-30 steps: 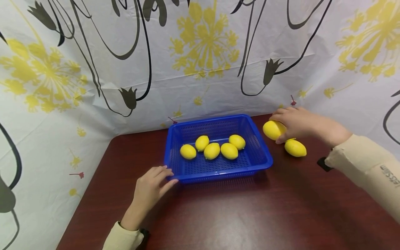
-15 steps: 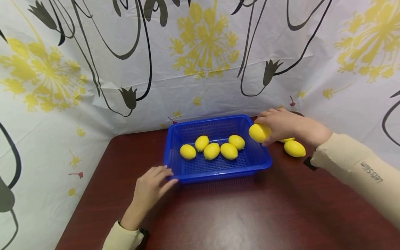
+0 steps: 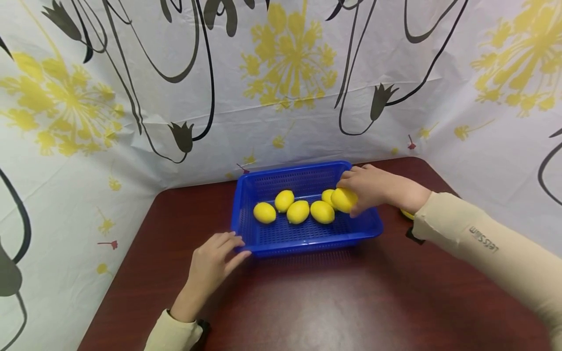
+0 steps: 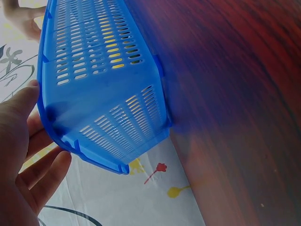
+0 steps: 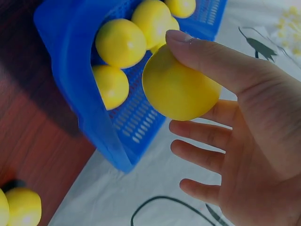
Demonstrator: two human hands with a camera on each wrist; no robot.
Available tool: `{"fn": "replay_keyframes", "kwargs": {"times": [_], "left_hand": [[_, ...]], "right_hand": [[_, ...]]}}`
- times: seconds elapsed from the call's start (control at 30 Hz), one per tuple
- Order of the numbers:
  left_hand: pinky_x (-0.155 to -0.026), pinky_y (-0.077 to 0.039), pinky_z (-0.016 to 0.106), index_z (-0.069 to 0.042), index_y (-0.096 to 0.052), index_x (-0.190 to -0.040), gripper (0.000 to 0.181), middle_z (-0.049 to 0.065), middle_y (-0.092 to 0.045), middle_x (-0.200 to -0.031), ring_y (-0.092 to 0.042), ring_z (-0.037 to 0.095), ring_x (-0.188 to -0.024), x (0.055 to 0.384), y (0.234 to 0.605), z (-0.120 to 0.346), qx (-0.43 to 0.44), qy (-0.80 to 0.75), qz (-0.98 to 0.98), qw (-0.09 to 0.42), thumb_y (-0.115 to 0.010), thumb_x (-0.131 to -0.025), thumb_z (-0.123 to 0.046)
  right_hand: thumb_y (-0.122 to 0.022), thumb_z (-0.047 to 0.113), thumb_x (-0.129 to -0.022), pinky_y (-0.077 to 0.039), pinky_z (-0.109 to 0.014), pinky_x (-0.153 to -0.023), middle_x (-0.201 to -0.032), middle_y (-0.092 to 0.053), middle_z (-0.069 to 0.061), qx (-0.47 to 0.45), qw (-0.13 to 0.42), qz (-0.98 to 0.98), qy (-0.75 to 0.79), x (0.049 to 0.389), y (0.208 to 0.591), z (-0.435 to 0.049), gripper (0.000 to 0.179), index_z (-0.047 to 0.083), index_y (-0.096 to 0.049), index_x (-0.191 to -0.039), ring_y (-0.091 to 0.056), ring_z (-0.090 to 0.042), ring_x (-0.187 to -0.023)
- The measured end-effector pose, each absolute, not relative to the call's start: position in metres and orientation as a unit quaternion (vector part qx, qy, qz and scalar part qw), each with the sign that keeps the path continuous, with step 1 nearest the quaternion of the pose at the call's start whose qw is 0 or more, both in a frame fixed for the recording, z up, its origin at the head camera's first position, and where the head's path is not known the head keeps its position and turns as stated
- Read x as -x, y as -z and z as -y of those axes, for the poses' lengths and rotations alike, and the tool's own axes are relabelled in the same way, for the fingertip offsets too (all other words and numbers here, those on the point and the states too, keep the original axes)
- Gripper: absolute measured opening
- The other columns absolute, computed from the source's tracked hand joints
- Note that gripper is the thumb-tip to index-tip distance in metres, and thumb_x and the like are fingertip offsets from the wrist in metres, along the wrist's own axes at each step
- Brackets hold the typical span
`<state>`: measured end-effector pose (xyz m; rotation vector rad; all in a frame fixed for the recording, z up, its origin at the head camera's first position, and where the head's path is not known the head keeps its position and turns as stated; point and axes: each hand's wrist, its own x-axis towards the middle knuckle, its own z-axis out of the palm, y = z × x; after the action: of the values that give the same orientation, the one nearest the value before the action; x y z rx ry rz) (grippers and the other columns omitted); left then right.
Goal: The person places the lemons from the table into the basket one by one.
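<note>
My right hand (image 3: 366, 187) pinches a lemon (image 5: 181, 84) between thumb and fingertips, over the right end of a blue plastic basket (image 3: 303, 242). In the head view this lemon partly overlaps another lemon (image 3: 327, 196) lying inside. In the right wrist view the other fingers extend loosely below the held lemon. My left hand (image 3: 212, 258) holds the basket's near left corner, with its thumb (image 4: 28, 96) at the front rim and its fingers (image 4: 51, 174) round the corner. Several lemons (image 3: 298, 212) lie on the basket's perforated floor.
Beyond the basket's right side, a lemon (image 3: 407, 213) on the dark red-brown table (image 3: 316, 302) is mostly hidden by the right sleeve. The right wrist view shows two lemons (image 5: 24, 207) there. A patterned white sheet (image 3: 272, 122) hangs behind the table and at its sides.
My right hand has carried the lemon leftward from the table beside the basket to over its right end. The left hand and basket have stayed in place.
</note>
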<state>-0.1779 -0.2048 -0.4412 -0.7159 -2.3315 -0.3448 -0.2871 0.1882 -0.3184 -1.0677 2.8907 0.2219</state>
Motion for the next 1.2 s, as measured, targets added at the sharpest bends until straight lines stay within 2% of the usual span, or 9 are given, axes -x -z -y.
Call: {"fn": "replay_keyframes", "kwargs": {"times": [0.23, 0.4, 0.6, 0.93, 1.2], "left_hand": [[-0.077, -0.062, 0.037, -0.016, -0.072, -0.093, 0.030, 0.001, -0.075, -0.097, -0.071, 0.019, -0.097, 0.178, 0.442, 0.205, 0.276, 0.132, 0.891, 0.336, -0.080, -0.080, -0.042], [-0.075, -0.062, 0.037, -0.016, -0.072, -0.092, 0.029, 0.001, -0.075, -0.097, -0.072, 0.019, -0.096, 0.178, 0.442, 0.204, 0.278, 0.133, 0.888, 0.341, -0.082, -0.078, -0.039], [-0.076, -0.062, 0.037, -0.016, -0.073, -0.093, 0.029, 0.002, -0.075, -0.098, -0.072, 0.019, -0.097, 0.178, 0.441, 0.204, 0.276, 0.133, 0.890, 0.339, -0.082, -0.077, -0.039], [-0.076, -0.062, 0.037, -0.016, -0.073, -0.092, 0.029, 0.001, -0.075, -0.097, -0.072, 0.019, -0.097, 0.178, 0.442, 0.204, 0.274, 0.132, 0.890, 0.339, -0.082, -0.078, -0.039], [-0.077, -0.062, 0.037, -0.016, -0.072, -0.092, 0.029, 0.001, -0.075, -0.098, -0.072, 0.019, -0.097, 0.178, 0.441, 0.204, 0.274, 0.135, 0.890, 0.338, -0.082, -0.078, -0.039]], "right_hand": [[-0.087, 0.043, -0.067, -0.046, -0.051, -0.089, -0.118, -0.063, -0.006, 0.366, 0.040, -0.927, -0.071, 0.287, 0.330, -0.169, 0.070, 0.011, -0.064, -0.125, -0.055, -0.026, -0.104], [-0.087, 0.044, -0.068, -0.048, -0.048, -0.088, -0.119, -0.063, -0.006, 0.379, 0.053, -0.921, -0.076, 0.289, 0.338, -0.158, 0.070, 0.011, -0.064, -0.125, -0.054, -0.026, -0.105], [-0.086, 0.045, -0.070, -0.048, -0.048, -0.092, -0.121, -0.062, -0.006, 0.371, 0.073, -0.922, -0.080, 0.290, 0.345, -0.148, 0.072, 0.012, -0.063, -0.129, -0.054, -0.025, -0.109], [-0.087, 0.043, -0.068, -0.049, -0.048, -0.088, -0.116, -0.062, -0.005, 0.386, 0.074, -0.917, -0.073, 0.292, 0.355, -0.134, 0.070, 0.013, -0.064, -0.126, -0.054, -0.023, -0.103], [-0.086, 0.044, -0.071, -0.049, -0.047, -0.089, -0.122, -0.063, -0.006, 0.387, 0.086, -0.915, -0.075, 0.292, 0.360, -0.126, 0.069, 0.013, -0.062, -0.128, -0.054, -0.024, -0.105]]}}
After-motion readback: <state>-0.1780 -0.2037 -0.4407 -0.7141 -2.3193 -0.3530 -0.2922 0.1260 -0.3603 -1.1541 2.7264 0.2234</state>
